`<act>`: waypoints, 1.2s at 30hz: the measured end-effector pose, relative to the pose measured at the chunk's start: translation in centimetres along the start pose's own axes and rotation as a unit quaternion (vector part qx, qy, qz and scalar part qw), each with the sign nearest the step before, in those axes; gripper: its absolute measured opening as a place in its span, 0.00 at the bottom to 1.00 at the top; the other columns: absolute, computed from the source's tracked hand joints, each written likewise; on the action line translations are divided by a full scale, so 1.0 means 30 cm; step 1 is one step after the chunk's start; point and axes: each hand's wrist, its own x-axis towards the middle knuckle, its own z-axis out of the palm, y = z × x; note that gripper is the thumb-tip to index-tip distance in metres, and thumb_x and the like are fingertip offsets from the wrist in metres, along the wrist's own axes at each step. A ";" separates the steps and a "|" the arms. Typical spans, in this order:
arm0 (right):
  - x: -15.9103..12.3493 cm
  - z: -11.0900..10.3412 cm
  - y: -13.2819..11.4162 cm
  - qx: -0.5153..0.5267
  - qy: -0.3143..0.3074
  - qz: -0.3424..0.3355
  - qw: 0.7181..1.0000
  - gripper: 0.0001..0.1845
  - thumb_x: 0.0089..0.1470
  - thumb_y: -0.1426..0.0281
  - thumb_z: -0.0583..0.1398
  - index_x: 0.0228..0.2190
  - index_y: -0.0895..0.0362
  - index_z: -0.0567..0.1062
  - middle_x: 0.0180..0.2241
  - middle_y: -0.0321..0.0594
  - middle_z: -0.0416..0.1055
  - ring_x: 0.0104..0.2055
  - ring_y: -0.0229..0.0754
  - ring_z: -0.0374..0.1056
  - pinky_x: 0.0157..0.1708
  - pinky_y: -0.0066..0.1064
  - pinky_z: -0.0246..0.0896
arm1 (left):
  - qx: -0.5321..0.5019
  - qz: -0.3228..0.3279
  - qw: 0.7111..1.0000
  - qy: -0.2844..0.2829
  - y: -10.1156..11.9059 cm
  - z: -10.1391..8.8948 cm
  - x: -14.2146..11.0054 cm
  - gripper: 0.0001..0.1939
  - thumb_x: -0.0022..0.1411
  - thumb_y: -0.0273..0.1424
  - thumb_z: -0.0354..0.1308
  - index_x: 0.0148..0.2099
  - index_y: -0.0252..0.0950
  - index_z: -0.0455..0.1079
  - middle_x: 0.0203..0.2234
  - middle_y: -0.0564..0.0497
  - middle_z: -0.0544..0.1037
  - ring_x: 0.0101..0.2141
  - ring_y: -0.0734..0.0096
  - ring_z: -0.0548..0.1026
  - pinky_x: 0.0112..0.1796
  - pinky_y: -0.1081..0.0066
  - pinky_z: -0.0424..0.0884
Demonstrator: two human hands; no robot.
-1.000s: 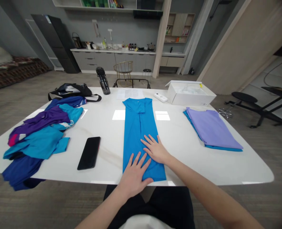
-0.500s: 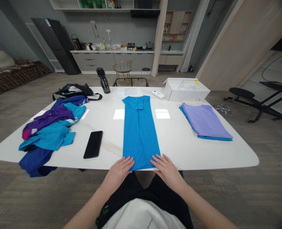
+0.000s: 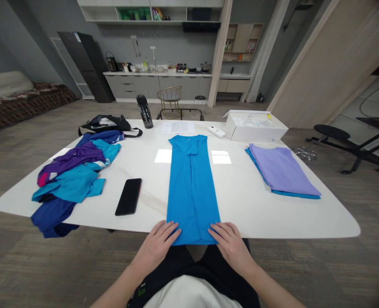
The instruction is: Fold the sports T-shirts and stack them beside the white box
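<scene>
A bright blue shirt, folded into a long narrow strip, lies down the middle of the white table, its hem hanging just over the near edge. My left hand rests at the hem's left corner, fingers together on the cloth. At the right corner my right hand does the same. Whether either hand pinches the fabric or only touches it is unclear.
A heap of blue, teal and purple garments sits at the left. A black phone lies beside the shirt. Folded lilac and blue shirts are stacked right. At the back stand a bottle, black bag, paper, white box.
Both hands slid back from the lower part of the shirt, where they lay flat, to the two corners of its hem at the table's near edge.
</scene>
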 end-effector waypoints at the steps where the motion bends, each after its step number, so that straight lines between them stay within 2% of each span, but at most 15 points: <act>1: -0.002 -0.003 0.007 -0.004 -0.004 -0.003 1.000 0.21 0.66 0.79 0.53 0.56 0.55 0.74 0.54 0.43 0.76 0.56 0.49 0.69 0.55 0.49 0.63 | 0.004 -0.001 1.000 0.003 -0.004 -0.001 0.002 0.25 0.69 0.18 0.50 0.65 0.36 0.67 0.61 0.46 0.73 0.60 0.59 0.71 0.61 0.52 0.67; 3: -0.005 -0.010 0.019 -0.004 -0.014 -0.015 1.000 0.22 0.66 0.80 0.54 0.57 0.54 0.74 0.55 0.41 0.75 0.59 0.48 0.68 0.57 0.49 0.62 | -0.002 0.009 1.000 0.022 -0.012 -0.003 0.005 0.24 0.68 0.17 0.50 0.64 0.36 0.68 0.59 0.47 0.76 0.59 0.60 0.72 0.62 0.53 0.66; 7: 0.009 -0.034 0.033 0.032 -0.006 -0.017 0.999 0.22 0.65 0.80 0.56 0.56 0.53 0.73 0.53 0.41 0.77 0.57 0.46 0.71 0.57 0.48 0.64 | -0.075 0.024 0.994 0.073 -0.032 -0.015 0.013 0.21 0.68 0.18 0.53 0.60 0.35 0.70 0.51 0.47 0.81 0.54 0.63 0.76 0.59 0.57 0.69; 11: 0.083 -0.079 0.060 0.117 0.022 0.018 0.993 0.21 0.65 0.78 0.56 0.56 0.50 0.73 0.49 0.40 0.79 0.51 0.44 0.74 0.55 0.45 0.68 | -0.205 -0.031 0.973 0.099 -0.074 -0.057 0.080 0.18 0.68 0.21 0.55 0.58 0.38 0.71 0.49 0.46 0.81 0.51 0.65 0.78 0.55 0.60 0.73; 15: 0.249 -0.141 0.129 0.197 0.023 0.099 0.975 0.16 0.66 0.73 0.56 0.52 0.48 0.77 0.45 0.39 0.80 0.46 0.43 0.76 0.46 0.36 0.73 | -0.329 -0.110 0.932 0.108 -0.150 -0.121 0.257 0.13 0.70 0.27 0.57 0.54 0.42 0.74 0.48 0.49 0.81 0.49 0.64 0.78 0.53 0.62 0.73; 18: 0.414 -0.177 0.207 0.234 0.027 0.176 0.956 0.12 0.66 0.67 0.58 0.46 0.49 0.80 0.43 0.38 0.81 0.45 0.45 0.77 0.47 0.36 0.71 | -0.400 -0.203 0.888 0.103 -0.234 -0.157 0.432 0.09 0.70 0.33 0.57 0.48 0.42 0.77 0.43 0.50 0.82 0.44 0.65 0.79 0.47 0.67 0.74; 21: 0.576 -0.188 0.303 0.272 0.064 0.236 0.931 0.12 0.64 0.61 0.60 0.43 0.50 0.82 0.43 0.38 0.81 0.46 0.47 0.76 0.47 0.37 0.70 | -0.447 -0.273 0.839 0.148 -0.337 -0.163 0.598 0.11 0.69 0.40 0.59 0.45 0.40 0.77 0.36 0.52 0.81 0.36 0.68 0.76 0.39 0.69 0.72; 24: 0.723 -0.172 0.416 0.306 0.106 0.259 0.910 0.15 0.60 0.57 0.62 0.41 0.52 0.82 0.41 0.39 0.81 0.42 0.47 0.75 0.43 0.36 0.69 | -0.499 -0.286 0.793 0.204 -0.458 -0.137 0.737 0.14 0.66 0.43 0.61 0.43 0.38 0.75 0.33 0.52 0.78 0.35 0.68 0.74 0.37 0.70 0.70; 28: 0.905 -0.116 0.577 0.337 0.115 0.269 0.895 0.20 0.56 0.53 0.63 0.40 0.55 0.82 0.36 0.39 0.79 0.34 0.43 0.70 0.36 0.34 0.66 | -0.556 -0.282 0.746 0.234 -0.624 -0.067 0.889 0.17 0.62 0.45 0.63 0.44 0.37 0.75 0.36 0.51 0.79 0.39 0.66 0.75 0.42 0.68 0.71; 33: 1.112 0.007 0.778 0.345 0.097 0.283 0.890 0.21 0.54 0.53 0.62 0.39 0.57 0.81 0.35 0.39 0.79 0.34 0.42 0.69 0.34 0.31 0.64 | -0.626 -0.268 0.695 0.232 -0.812 0.051 1.061 0.17 0.60 0.43 0.65 0.46 0.37 0.75 0.42 0.49 0.81 0.45 0.63 0.77 0.50 0.64 0.72; 36: 1.216 0.098 0.896 0.356 0.088 0.311 0.877 0.21 0.53 0.54 0.62 0.38 0.58 0.81 0.32 0.39 0.78 0.32 0.42 0.69 0.31 0.30 0.63 | -0.670 -0.284 0.644 0.236 -0.920 0.125 1.155 0.17 0.60 0.42 0.66 0.47 0.37 0.75 0.43 0.48 0.82 0.47 0.60 0.78 0.54 0.60 0.71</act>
